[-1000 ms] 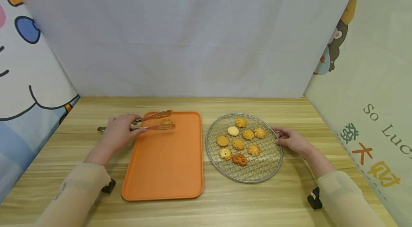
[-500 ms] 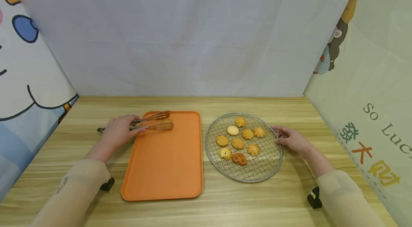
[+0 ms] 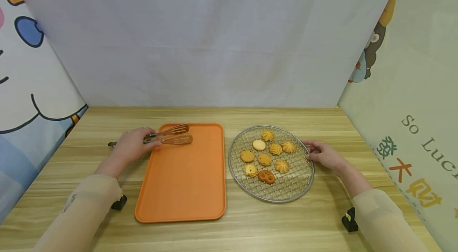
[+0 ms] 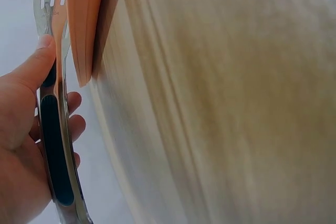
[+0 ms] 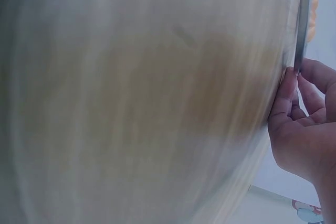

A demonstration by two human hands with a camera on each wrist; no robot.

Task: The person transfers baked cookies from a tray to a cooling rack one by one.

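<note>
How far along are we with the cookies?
One cookie is over the orange tray's far corner, between the tongs the left hand grips. Eight cookies remain on the wire rack, whose rim the right hand touches.

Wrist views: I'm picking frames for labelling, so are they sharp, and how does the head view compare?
Left wrist view: tongs and left hand fairly clear, table smeared. Right wrist view: table blurred, only right hand readable. Head view: sharp, evenly lit, edges bowed.
</note>
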